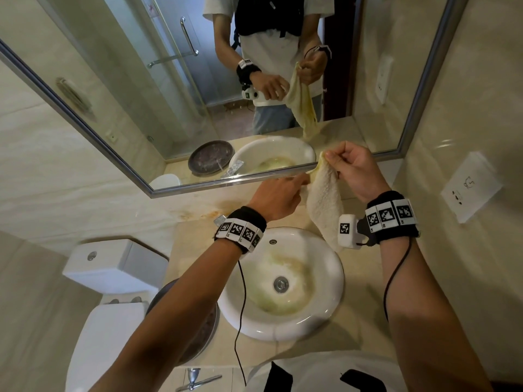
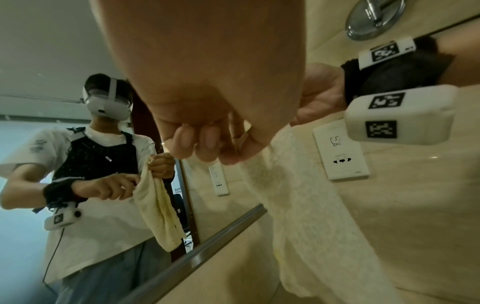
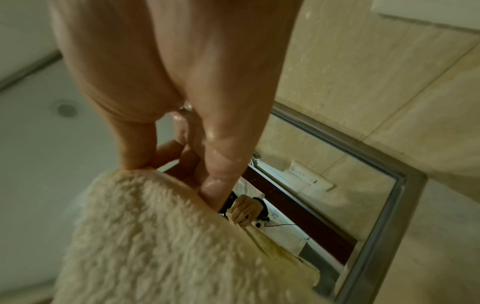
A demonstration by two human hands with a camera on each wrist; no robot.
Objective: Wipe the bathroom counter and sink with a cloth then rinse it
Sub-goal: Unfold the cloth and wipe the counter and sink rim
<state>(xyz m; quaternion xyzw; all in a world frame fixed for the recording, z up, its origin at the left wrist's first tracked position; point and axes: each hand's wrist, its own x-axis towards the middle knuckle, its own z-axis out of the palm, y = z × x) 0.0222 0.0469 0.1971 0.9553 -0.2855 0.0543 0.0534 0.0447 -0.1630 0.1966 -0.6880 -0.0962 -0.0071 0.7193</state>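
Note:
A cream, fluffy cloth (image 1: 322, 202) hangs in the air above the back of the round white sink (image 1: 334, 295), which is set in a beige counter (image 1: 192, 250). My right hand (image 1: 343, 165) pinches the cloth's top corner between thumb and fingers. My left hand (image 1: 285, 193) grips the cloth's left edge a little lower. The cloth (image 2: 298, 205) trails down from my left hand (image 2: 207, 144) in the left wrist view. In the right wrist view my fingers (image 3: 215, 181) clamp the cloth (image 3: 168, 236). The sink bowl is stained yellow around the drain (image 1: 280, 284).
A mirror (image 1: 198, 94) stands right behind the counter and reflects me and the cloth. A dark round basin (image 1: 198, 329) sits left of the sink, beside a white toilet (image 1: 113, 292). A wall socket (image 1: 469, 188) is on the right wall.

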